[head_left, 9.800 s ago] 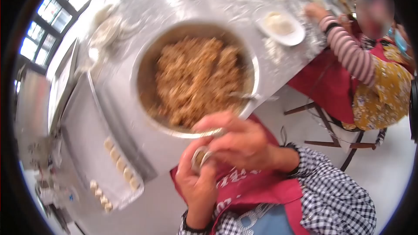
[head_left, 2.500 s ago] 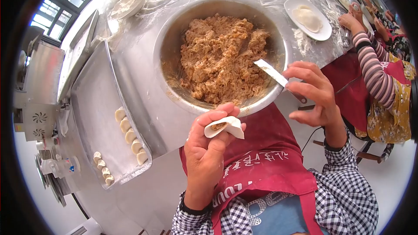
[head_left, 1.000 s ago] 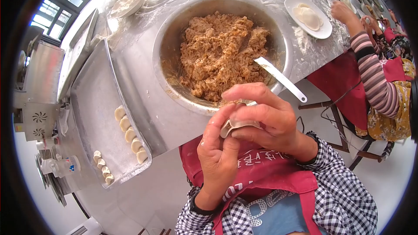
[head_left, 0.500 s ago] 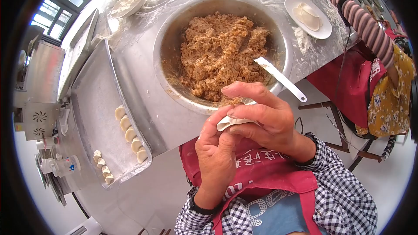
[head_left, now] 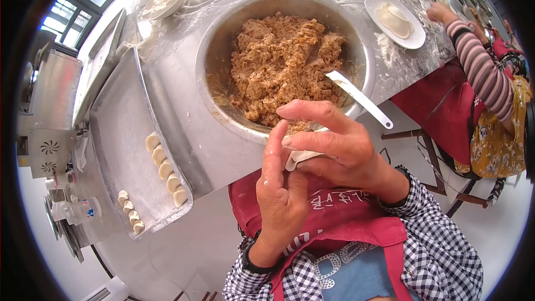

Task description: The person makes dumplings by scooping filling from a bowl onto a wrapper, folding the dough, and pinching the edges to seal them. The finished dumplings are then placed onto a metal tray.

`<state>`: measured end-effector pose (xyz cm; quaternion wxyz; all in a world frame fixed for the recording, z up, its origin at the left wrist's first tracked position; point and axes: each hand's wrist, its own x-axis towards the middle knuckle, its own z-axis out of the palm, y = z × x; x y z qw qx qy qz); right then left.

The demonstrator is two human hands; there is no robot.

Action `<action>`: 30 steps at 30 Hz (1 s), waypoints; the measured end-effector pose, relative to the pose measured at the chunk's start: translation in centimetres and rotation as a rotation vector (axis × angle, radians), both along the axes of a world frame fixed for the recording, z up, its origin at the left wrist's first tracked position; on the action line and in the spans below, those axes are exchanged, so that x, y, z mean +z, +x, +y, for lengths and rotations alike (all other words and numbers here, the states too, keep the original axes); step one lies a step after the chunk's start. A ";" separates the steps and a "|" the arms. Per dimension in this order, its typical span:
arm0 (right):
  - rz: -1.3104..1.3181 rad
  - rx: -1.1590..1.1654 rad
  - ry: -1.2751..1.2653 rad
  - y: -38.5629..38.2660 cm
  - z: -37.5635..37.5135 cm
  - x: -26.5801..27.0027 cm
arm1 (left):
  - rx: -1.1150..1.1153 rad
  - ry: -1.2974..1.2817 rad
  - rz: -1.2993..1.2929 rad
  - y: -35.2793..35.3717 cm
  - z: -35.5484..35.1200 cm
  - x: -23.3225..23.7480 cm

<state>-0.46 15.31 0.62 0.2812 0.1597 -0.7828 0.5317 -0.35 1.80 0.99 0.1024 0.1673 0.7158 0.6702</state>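
Just in front of the large metal bowl (head_left: pixel 202 72), my two hands meet around a pale, folded dumpling (head_left: pixel 305 157). My right hand (head_left: pixel 348 147) grips its right side, the fingers arched over it and partly hiding it. On the other side, my left hand (head_left: pixel 281 192) pinches the left end, its thumb below and its index finger pointing up. Brownish filling (head_left: pixel 284 67) is heaped in the bowl. A white spatula (head_left: pixel 359 100) leans on the bowl's right rim, its handle sticking out toward me.
A metal tray (head_left: pixel 120 111) on the left holds several dumplings (head_left: pixel 165 169) in two rows. On the right, a white plate (head_left: pixel 417 39) carries dough wrappers (head_left: pixel 394 19). A floury bowl (head_left: pixel 166 0) stands back left. Another person's striped sleeve (head_left: pixel 479 56) is at the right.
My left index finger has straightened upward and the dumpling has turned a little between my hands. The other person's hand has pulled back to the right from the dough pieces.
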 end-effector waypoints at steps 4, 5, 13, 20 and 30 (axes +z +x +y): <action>0.019 0.084 0.114 -0.2 1.2 -0.3 | -0.032 0.096 -0.106 -0.1 -0.1 0.2; 0.033 0.121 0.123 -0.2 1.3 -0.6 | -0.060 0.098 -0.139 -0.1 -0.1 0.2; -0.032 0.019 -0.195 0.1 0.1 -0.7 | -0.091 0.609 -0.587 -0.2 -0.3 -0.5; 0.009 0.049 -0.020 0.0 0.7 -0.6 | -0.124 0.674 -0.691 -0.4 -0.6 -0.6; 0.075 0.125 0.083 -0.2 0.9 -0.8 | -0.173 0.848 -0.877 -0.8 -0.9 -1.0</action>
